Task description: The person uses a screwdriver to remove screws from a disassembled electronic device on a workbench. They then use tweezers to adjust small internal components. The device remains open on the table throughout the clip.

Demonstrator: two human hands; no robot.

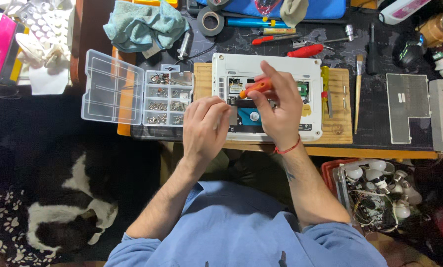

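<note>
Fingers [273,81] of the right hand [278,106] are clenched round the orange handle of a screwdriver [257,87], centre of the frame, tip angled down and left into the opened laptop [266,64]. Left hand [204,128] sits just beside it, lower left, fingers curled and pinched together at the laptop's edge; whether they grip a small part, cannot tell.

Laptop: white shell, lying bottom up with its cover off, boards and a blue-labelled drive [249,116] exposed. Judged stiff but fragile inside; take hold by the outer shell edges, not the open bay. Screwdriver judged light and rigid, with a handle smooth enough to spin between fingertips; grip mid-handle.

Laptop rests on a wooden board [337,131] on the counter [374,118], which has a dark mat. A second, yellow-handled screwdriver [325,84] lies on the board at the laptop's right edge.

Left of the board: clear parts box [169,99], lid swung open to the left, compartments holding small screws. Judged easy to spill if knocked.

Right of the frame: a removed grey cover panel [404,106], a white power strip [442,113], a paintbrush [358,94]. Top of the frame: a blue cloth [142,24], a tape roll [210,21], red-handled tools [305,51].

Room: crowded. Lower left, a black and white cat [68,207] lies on the floor. Lower right, a bin of light bulbs [379,190].
</note>
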